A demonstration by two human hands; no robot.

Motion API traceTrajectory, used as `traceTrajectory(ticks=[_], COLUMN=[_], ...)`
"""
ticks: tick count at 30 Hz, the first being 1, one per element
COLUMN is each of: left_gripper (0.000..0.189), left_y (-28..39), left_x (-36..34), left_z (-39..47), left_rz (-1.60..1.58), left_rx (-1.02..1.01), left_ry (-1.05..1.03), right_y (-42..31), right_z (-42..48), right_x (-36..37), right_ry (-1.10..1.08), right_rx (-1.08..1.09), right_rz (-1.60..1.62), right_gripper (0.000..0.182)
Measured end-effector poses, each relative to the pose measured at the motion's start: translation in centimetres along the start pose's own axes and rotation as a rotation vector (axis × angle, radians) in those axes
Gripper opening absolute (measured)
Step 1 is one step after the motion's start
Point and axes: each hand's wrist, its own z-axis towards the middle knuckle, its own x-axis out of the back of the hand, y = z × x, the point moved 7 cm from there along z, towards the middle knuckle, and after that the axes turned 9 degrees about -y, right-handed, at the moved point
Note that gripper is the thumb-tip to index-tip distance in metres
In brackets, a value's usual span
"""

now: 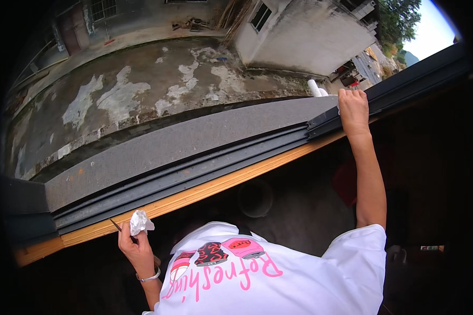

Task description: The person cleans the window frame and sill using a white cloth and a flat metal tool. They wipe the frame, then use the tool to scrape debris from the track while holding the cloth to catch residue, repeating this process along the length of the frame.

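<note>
My left hand (135, 249) is by the wooden sill at lower left, pinching a crumpled white tissue (140, 223). A thin, dark pointed tool (114, 224) also sticks out between its fingers, the tip over the wood; its exact kind is unclear. At upper right my right hand (354, 111) is curled over a dark metal window frame section (402, 88), knuckles up. A small white edge shows beside those fingers, too little to name. Between the hands runs the grooved dark metal window track (181, 173), with light specks of dirt along it.
A yellowish wooden strip (220, 185) borders the track on the inner side. Outside lies a grey ledge (189, 138), with a white pipe (314, 88) near its right end. Below are a stained concrete yard (142, 86) and a pale wall (299, 43). Indoors, a round container (255, 199) stands in shadow.
</note>
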Motion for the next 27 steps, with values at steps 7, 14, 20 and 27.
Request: traceTrajectory(ticks=[7,14,20,27], left_gripper=[0.005,0.004,0.005,0.007], left_y=[-1.0,-1.0,-0.2,-0.6], left_x=[0.8,1.0,0.7,0.3], left_z=[1.4,1.4,1.9,1.9], left_rz=[-0.043,-0.034,0.007,-0.032], left_rx=[0.023,-0.015,0.028,0.083], left_ry=[-0.04,-0.114,-0.129,-0.072], right_y=[-0.3,-0.4,-2.2,-7.3], right_z=[2.4,1.3,0.6,-2.6], right_x=[-2.5,-1.5,-0.5,-4.3], right_ry=[-0.153,0.066,0.115,-0.029], right_rx=[-0.115,-0.026,0.167,0.456], right_rz=[-0.112,-0.123,-0.089,0.069], right_gripper=[0.009,0.006,0.005,0.012])
